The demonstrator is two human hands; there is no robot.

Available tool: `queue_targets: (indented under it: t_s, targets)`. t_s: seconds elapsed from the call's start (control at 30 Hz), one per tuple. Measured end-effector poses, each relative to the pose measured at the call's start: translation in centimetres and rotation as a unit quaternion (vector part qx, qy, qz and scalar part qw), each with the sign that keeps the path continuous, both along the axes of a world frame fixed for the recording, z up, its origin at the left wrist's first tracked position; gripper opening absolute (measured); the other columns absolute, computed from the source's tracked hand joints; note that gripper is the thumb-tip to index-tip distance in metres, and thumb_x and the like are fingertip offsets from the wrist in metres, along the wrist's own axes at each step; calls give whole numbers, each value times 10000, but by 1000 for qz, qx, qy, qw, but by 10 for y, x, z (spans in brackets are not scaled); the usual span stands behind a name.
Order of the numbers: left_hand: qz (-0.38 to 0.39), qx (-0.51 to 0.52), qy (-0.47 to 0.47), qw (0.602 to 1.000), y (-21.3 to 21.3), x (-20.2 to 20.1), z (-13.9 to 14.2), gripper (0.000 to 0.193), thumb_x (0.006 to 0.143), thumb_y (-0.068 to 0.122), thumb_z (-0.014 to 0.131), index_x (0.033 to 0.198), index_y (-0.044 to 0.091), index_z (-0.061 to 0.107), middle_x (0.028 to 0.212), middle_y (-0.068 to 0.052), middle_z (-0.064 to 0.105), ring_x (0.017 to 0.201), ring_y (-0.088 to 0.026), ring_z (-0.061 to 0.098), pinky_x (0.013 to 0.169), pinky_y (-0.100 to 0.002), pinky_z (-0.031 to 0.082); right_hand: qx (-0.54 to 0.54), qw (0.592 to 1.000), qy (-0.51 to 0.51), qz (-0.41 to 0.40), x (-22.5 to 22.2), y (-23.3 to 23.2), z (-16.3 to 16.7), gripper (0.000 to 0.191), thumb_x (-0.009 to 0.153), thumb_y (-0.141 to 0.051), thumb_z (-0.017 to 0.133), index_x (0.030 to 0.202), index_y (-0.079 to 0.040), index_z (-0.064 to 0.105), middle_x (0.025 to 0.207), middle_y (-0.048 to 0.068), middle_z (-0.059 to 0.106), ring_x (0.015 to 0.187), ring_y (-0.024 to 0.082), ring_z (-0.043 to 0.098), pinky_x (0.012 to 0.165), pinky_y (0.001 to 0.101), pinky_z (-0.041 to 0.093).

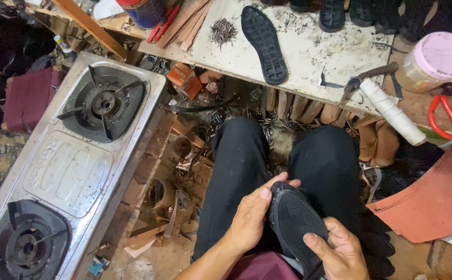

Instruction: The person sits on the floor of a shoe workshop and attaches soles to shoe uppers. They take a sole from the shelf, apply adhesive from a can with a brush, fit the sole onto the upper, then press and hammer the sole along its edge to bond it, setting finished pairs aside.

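While a black shoe sole (294,224) is pinched between the left hand (250,217) and right hand (340,252) over the lap, inspection seems underway; careful turning is probably needed next.

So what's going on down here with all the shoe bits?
A seated person holds a black shoe sole over their lap, tread up, left hand on one edge, right hand on the other. A second sole lies on the worktable ahead, near a pile of nails. A two-burner gas stove sits to the left.
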State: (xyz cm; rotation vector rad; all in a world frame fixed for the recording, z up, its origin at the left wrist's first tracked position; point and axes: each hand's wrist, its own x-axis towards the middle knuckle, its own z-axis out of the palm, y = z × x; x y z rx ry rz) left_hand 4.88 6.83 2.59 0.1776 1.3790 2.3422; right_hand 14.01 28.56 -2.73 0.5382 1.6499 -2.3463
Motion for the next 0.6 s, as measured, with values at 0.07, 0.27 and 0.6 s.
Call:
queue_targets:
  t_s: [0.07, 0.27, 0.6]
  targets:
    - [-4, -9, 9, 1000, -1, 0, 1, 608, 1117, 390, 322, 1532, -39, 435, 1455, -169, 616, 1284, -215, 620, 1139, -343, 450, 12, 1000, -6, 2, -1, 0, 2, 172, 859, 34, 693, 1022, 91, 686, 1006, 230, 774, 953, 237, 719, 893, 392, 553]
    - [-9, -7, 62, 998, -4, 1, 8, 617, 1092, 418, 468, 1510, -36, 481, 1434, -162, 639, 1304, -219, 621, 1152, -356, 458, 38, 999, -5, 22, -1, 2, 3, 181, 860, 4, 715, 1019, 88, 694, 980, 215, 783, 931, 218, 722, 866, 369, 554]
    - [36, -231, 180, 955, -17, 4, 34, 486, 1007, 248, 617, 1375, -68, 583, 1301, -159, 740, 1202, -285, 711, 1086, -390, 528, 83, 994, -26, 67, 6, 6, -3, 213, 852, -8, 716, 1054, 51, 683, 943, 190, 802, 887, 184, 733, 823, 344, 569]
